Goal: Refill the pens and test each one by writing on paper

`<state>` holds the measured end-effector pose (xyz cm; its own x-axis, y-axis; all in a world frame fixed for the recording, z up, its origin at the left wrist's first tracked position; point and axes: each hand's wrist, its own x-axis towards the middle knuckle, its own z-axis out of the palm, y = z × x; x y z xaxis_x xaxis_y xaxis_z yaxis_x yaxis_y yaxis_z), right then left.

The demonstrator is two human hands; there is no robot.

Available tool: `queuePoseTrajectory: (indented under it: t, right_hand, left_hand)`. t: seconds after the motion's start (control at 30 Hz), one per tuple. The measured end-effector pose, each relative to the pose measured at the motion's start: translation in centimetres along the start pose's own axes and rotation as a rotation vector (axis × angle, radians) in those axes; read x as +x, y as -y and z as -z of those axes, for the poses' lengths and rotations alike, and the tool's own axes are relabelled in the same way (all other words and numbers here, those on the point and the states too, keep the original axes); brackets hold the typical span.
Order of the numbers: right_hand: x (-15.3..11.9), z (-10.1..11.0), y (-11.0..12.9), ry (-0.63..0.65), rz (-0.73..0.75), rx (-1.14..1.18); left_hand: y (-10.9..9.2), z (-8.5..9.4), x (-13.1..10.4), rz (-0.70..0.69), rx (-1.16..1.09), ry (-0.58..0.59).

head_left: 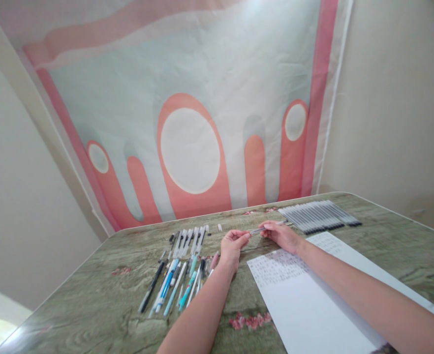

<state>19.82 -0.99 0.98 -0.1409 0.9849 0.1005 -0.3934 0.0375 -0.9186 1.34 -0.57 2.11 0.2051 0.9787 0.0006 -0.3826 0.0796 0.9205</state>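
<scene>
A slim, clear-barrelled pen (257, 230) is held level above the table, stretched between my two hands. My left hand (233, 243) pinches its left end between thumb and fingertips. Around the other part of the pen, the fingers of my right hand (281, 236) are closed, and a thin end sticks out to the right. Just beyond my right hand lies a neat row of clear pens with dark tips (316, 216). Beneath my right forearm rests a white paper sheet (313, 295) with handwriting along its upper part.
Left of my left hand, assorted pens (169, 285) in blue, teal, black and white lie side by side. Behind them is a group of clear pen barrels (189, 241) with small dark caps nearby. The wood-patterned table (99, 280) meets a printed cloth (191, 147) at its far edge.
</scene>
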Motion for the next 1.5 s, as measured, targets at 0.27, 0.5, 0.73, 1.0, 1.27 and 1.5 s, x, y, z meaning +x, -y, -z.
queuePoseTrajectory:
  t: [0.27,0.5,0.73,1.0,1.27,1.5]
  right_hand:
    - [0.1,0.2,-0.2,0.009,0.009,0.010]
    - [0.1,0.3,-0.3,0.019,0.014,-0.001]
    - [0.0,0.2,-0.3,0.028,0.010,-0.018]
    - [0.0,0.3,-0.4,0.026,0.005,-0.051]
    - [0.3,0.3,-0.6,0.013,0.016,-0.030]
    - [0.2,0.2,-0.5,0.000,0.009,-0.009]
  left_hand:
    - [0.3,0.2,0.3,-0.004,-0.013,0.009]
    - [0.3,0.2,0.2,-0.004,-0.019,0.003]
    - [0.3,0.3,0.3,-0.004,-0.024,-0.009]
    - [0.8,0.4,0.4,-0.020,-0.021,-0.001]
    - [0.9,0.3,0.5,0.011,-0.020,-0.024]
    - [1.1,0.2,0.4,0.021,0.023,-0.028]
